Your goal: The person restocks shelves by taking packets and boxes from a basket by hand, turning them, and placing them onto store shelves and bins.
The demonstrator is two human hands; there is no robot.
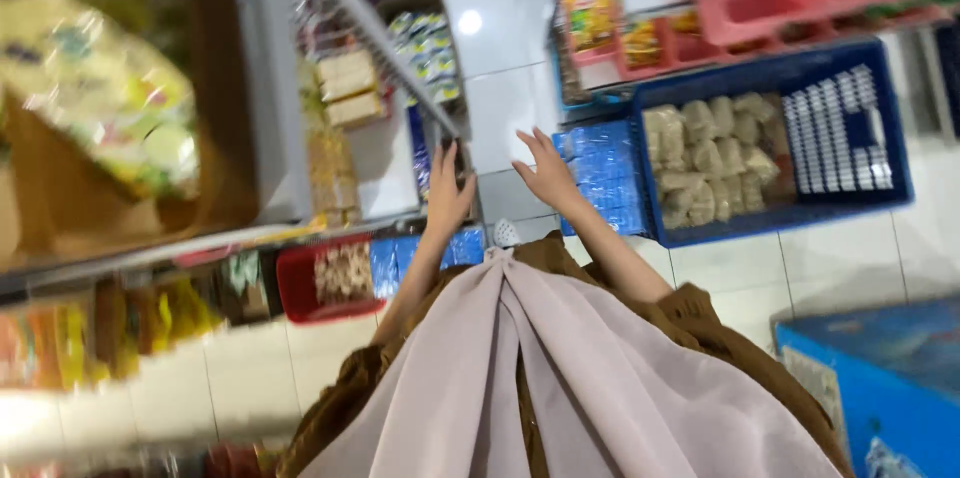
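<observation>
Head view: your left hand [447,193], at centre frame, rests fingers-up against the edge of the grey shelf [375,23], grasping nothing. Your right hand [547,173], just right of it, is spread open and empty above the blue packets [605,178], beside the blue crate [770,138] of pale bagged goods.

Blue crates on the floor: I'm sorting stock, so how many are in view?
2. A large blue crate holding pale bagged snacks, and a smaller blue crate of blue packets beside the right hand. Others may be hidden.
</observation>
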